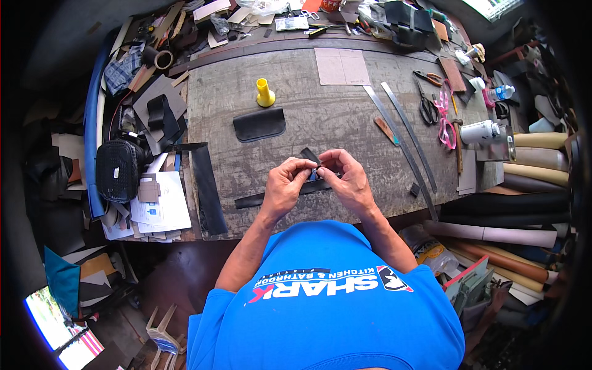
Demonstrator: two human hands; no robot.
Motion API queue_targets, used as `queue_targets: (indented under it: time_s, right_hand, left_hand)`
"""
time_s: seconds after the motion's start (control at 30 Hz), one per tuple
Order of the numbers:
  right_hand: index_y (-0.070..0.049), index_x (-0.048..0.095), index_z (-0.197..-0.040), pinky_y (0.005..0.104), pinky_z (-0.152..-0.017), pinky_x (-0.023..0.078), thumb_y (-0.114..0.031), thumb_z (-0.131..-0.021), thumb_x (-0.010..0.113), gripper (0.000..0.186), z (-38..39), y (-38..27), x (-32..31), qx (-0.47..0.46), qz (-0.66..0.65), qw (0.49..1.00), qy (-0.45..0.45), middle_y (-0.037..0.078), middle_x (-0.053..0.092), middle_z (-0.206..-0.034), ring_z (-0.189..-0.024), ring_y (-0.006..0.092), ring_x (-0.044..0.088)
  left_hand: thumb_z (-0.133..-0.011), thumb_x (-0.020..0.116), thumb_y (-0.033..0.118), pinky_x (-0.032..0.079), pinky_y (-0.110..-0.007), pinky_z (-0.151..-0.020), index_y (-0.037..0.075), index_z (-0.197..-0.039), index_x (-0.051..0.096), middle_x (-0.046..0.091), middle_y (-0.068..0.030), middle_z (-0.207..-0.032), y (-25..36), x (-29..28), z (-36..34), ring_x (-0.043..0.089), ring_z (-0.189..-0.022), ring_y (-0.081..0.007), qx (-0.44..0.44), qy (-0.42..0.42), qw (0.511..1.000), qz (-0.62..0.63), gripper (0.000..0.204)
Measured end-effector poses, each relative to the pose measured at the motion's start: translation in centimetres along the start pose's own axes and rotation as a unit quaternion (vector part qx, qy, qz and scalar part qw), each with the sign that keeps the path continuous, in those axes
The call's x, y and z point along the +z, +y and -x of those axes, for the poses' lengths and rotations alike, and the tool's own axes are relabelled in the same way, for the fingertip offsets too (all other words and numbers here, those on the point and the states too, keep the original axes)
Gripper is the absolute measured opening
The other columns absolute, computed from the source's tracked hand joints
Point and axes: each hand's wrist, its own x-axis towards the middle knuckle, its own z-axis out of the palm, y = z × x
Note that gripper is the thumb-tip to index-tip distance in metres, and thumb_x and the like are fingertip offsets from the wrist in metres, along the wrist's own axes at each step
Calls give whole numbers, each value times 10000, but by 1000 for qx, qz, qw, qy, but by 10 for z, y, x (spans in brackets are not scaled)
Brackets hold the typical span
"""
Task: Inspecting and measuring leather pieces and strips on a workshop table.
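L hand [285,183] & R hand [349,177], fingers pinched shut on black leather strap [280,195] w/ small blue bit, near table [246,80] front edge. Risk: strap tail could slide off the edge if grip slackens.

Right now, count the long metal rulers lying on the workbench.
2. Both long flat metal rulers lie side by side right of the hands: one nearer the middle, the other just right of it. Clutter at the bench edges may hide more.
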Motion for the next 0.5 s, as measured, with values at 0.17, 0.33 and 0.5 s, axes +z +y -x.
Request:
queue_targets:
  time_s: [0.17,0.33,0.5]
  right_hand:
    - [-18,588,-1110,247,-759,510,-42,-887,649,233,4,14,6,3,-71,997,42,39,648,-915,-852,95,617]
    - [-51,633,-1135,238,-731,507,2,-894,620,247,4,7,5,-37,-44,998,26,37,646,-902,-831,95,620]
    - [-29,686,-1050,237,-704,509,33,-875,617,198,2,9,3,-125,31,991,17,66,651,-906,-808,121,639]
  left_hand:
    - [-932,579,-3,494,-206,-775,2,-1038,676,656,-22,-933,-7,3,-1,607,-853,-65,-7,11,1000,-3,144]
    - [-928,595,14,487,-212,-787,0,-1060,673,642,-16,-950,-5,7,-2,596,-871,-67,-25,24,999,41,154]
    - [-920,606,7,513,-239,-809,-3,-1081,644,671,-52,-987,-8,6,-3,623,-903,-99,5,31,997,70,165]
